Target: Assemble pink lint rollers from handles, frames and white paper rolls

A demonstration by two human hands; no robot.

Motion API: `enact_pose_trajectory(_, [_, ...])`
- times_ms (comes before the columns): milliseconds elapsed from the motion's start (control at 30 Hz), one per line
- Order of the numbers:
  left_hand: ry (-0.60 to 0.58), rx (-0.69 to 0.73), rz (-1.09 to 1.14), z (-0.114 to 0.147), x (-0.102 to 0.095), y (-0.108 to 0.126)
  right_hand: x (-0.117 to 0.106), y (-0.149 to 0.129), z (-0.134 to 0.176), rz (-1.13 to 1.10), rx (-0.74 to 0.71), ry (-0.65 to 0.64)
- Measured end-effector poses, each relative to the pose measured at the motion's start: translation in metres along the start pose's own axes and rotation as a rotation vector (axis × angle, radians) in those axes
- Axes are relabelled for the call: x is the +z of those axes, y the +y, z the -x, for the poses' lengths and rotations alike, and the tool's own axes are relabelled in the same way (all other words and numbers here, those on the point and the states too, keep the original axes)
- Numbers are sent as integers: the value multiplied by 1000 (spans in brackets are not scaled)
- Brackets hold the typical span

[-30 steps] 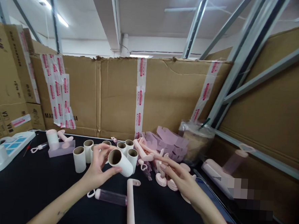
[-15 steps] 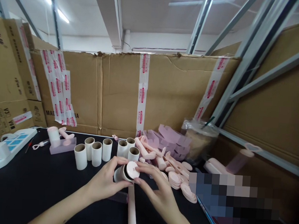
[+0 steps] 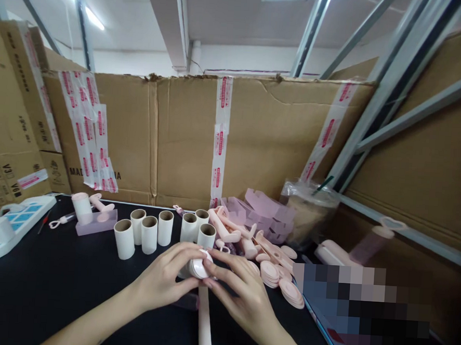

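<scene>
Closed around a white paper roll (image 3: pixel 184 271), my left hand (image 3: pixel 165 275) keeps it tilted above the black table. A pale round cap (image 3: pixel 201 267) covers the roll's near end, pinched by the fingers of my right hand (image 3: pixel 244 287). The roll's far part is mostly hidden by my left fingers. Below my hands lies a pale pink handle (image 3: pixel 204 324), bent at its lower end. A see-through purple piece (image 3: pixel 186 301) is partly hidden beside the handle.
Several white rolls (image 3: pixel 149 235) stand upright behind my hands. To their right lie heaped pink handles, stacked pink discs (image 3: pixel 291 292) and purple covers (image 3: pixel 267 214). A purple block (image 3: pixel 96 226) with pink parts and a power strip (image 3: pixel 20 224) are at left. Cardboard walls (image 3: pixel 185 138) enclose the table.
The cap, tilted with a dark gap showing before, now sits over the roll's end. My right fingers have closed in around it. The camera view has shifted slightly.
</scene>
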State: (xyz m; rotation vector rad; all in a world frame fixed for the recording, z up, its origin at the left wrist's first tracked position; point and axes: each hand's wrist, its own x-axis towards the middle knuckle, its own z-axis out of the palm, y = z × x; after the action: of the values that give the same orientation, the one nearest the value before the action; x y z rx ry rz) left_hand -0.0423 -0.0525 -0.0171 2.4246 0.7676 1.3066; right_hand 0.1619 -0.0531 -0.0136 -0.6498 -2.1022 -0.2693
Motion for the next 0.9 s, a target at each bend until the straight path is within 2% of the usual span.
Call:
enact_pose_trajectory(100, [18,-5,-13,3,2,-4,3,-2,3,54,-21,-41])
enact_pose_trajectory(200, [40,-19,-7,5,2,-13,8,-1,6,18,24,-106])
enact_pose_trajectory(300, [195,-115,-11,2,-6,-19,7,12,6,-48,144,-153])
enact_pose_trajectory(400, [391,-265,39,-4,-23,-19,-8,38,4,31,290,-133])
enact_pose_trajectory(467, [484,-360,131,-8,-33,-16,-23,56,4,151,382,-215])
enact_pose_trajectory(533, [527,-436,281,-11,-40,-13,-38,70,6,235,457,-328])
enact_pose_trajectory(700, [485,-573,733,-13,-41,-10,-58,83,13,309,656,-518])
enact_pose_trajectory(900, [404,-624,830,-12,-34,-11,-55,89,20,279,757,-610])
